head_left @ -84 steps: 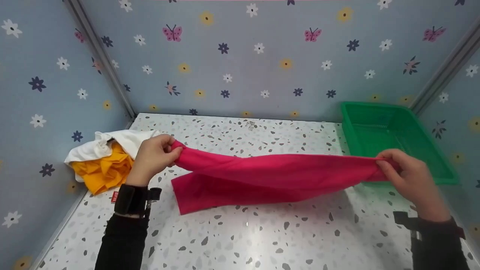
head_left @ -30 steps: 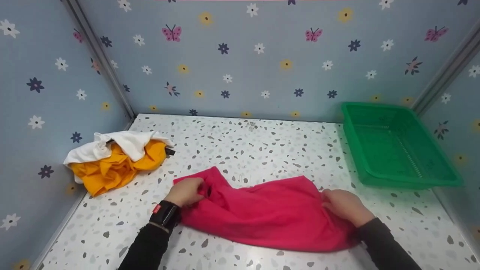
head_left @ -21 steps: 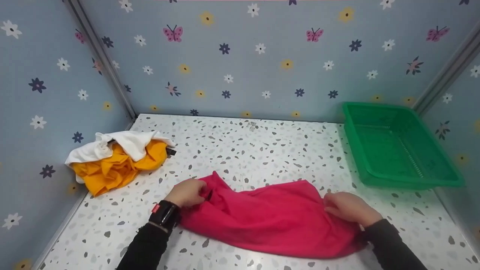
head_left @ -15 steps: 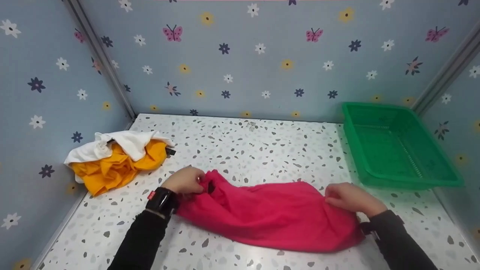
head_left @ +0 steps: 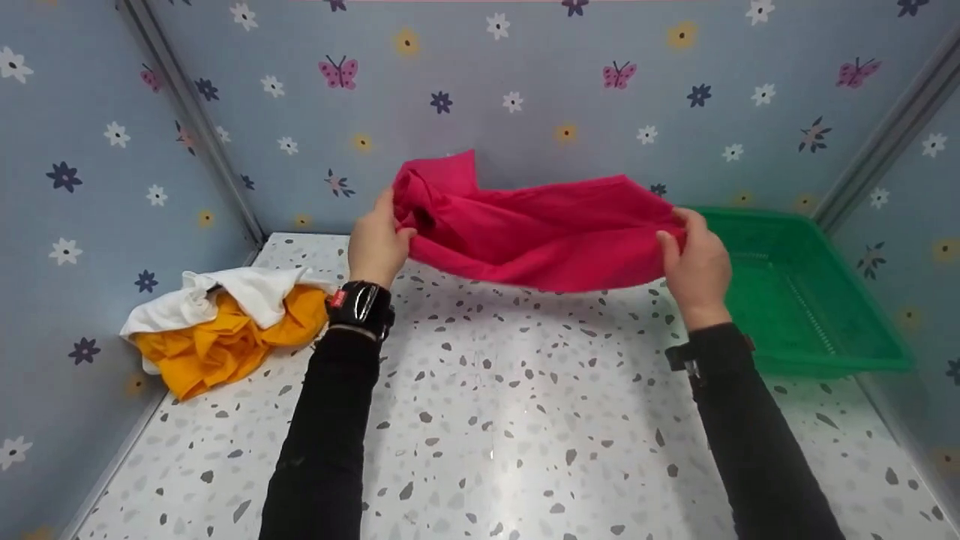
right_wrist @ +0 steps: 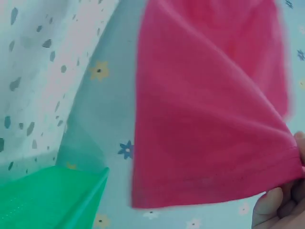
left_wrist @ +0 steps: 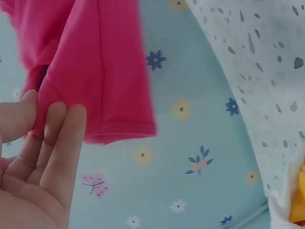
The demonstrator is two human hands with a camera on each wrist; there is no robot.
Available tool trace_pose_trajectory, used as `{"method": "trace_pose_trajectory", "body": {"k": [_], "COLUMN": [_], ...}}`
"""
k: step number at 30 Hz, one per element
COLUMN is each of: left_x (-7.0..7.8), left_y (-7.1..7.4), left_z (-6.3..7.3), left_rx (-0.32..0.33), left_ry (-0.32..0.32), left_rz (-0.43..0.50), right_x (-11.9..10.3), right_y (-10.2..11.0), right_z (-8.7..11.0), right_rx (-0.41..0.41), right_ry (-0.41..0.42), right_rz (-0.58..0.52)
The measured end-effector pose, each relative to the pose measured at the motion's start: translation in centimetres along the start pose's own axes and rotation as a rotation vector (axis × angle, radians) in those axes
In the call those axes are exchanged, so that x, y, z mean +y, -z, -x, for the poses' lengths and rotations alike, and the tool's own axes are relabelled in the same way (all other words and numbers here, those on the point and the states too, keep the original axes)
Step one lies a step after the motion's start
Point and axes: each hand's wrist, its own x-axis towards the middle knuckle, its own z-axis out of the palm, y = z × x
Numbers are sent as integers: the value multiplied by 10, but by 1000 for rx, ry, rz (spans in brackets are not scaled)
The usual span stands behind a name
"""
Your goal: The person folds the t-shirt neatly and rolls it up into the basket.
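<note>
A bright pink T-shirt (head_left: pixel 540 232) hangs stretched sideways between my two hands, above the speckled table. My left hand (head_left: pixel 373 244) pinches its left end between thumb and fingers. Close by, a hemmed sleeve-like flap (left_wrist: pixel 121 95) hangs down in the left wrist view, and a dark spot shows inside a fold. My right hand (head_left: pixel 697 270) grips the right end by its edge. The right wrist view shows the stitched hem (right_wrist: pixel 209 188) running to the thumb and fingers (right_wrist: pixel 269 200) at the lower right.
On the left lies a crumpled heap of white cloth (head_left: pixel 259 289) and orange-yellow cloth (head_left: pixel 217 345). A green plastic basket (head_left: pixel 892 360) stands at the right, partly behind my right hand. Flower-patterned walls (head_left: pixel 510 67) enclose the speckled table (head_left: pixel 487 420) at the back and sides.
Both hands have lifted the pink T-shirt off the table and carried it up and away, toward the back wall. Earlier it was lowered from a stretched hold onto the table.
</note>
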Motion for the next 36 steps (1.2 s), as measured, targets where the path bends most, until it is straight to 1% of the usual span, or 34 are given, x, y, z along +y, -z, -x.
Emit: {"method": "trace_pose_trajectory", "body": {"k": [3, 7, 10, 12, 15, 17, 20, 23, 25, 28, 31, 36], "left_x": [-15, -37, -49, -55, -58, -61, -69, -80, -88, -99, -109, -120], "left_y": [-10, -22, -26, -26, -23, -21, -18, -14, -11, -5, 0, 3], "left_z": [7, 18, 24, 26, 28, 29, 34, 41, 46, 55, 64, 79], "left_rx": [-45, -122, -156, -174, -203, -226, -260, -293, -326, -384, -445, -518], "left_ry": [7, 20, 35, 49, 60, 52, 24, -15, -19, 10, 49, 72], "left_rz": [-30, -57, -66, -73, -84, -85, -66, -30, -11, 11, 43, 119], "right_x": [8, 25, 34, 38, 40, 42, 45, 51, 56, 63, 68, 71], "right_y": [-7, -11, -12, -11, -10, -8, -6, -3, -1, 3, 8, 16], "right_z": [7, 19, 26, 29, 31, 32, 37, 44, 49, 58, 68, 85], "right_rx": [-78, -150, -198, -233, -276, -299, -327, -351, -358, -370, -408, -458], "right_ry": [-2, -22, -30, -42, -58, -58, -47, -47, -50, -46, -45, -23], "right_rz": [31, 71, 94, 100, 107, 103, 85, 62, 46, 26, -6, -28]}}
